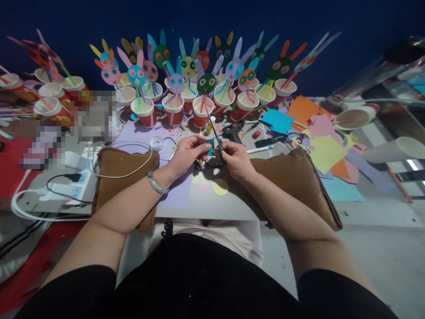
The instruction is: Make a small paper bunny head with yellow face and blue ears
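My right hand (235,160) is closed around the handles of a pair of scissors (216,134), whose blades point up and away from me. Close beside it, my left hand (188,154) pinches a small teal piece of paper (210,147) between thumb and fingers. The paper sits right by the scissors; whether the blades touch it I cannot tell. Below the hands a pale yellow paper circle (220,186) lies on the table. Just beyond them stands a red paper cup (202,111) bearing a dark green paper rabbit face (206,83) with lilac ears.
Several more cups with paper rabbit faces line the back. A black glue gun (233,131) lies right of centre. Coloured paper sheets (323,153) pile up at the right. Brown cushions (124,166) lie under both forearms, with a white power strip (80,184) and cables at left.
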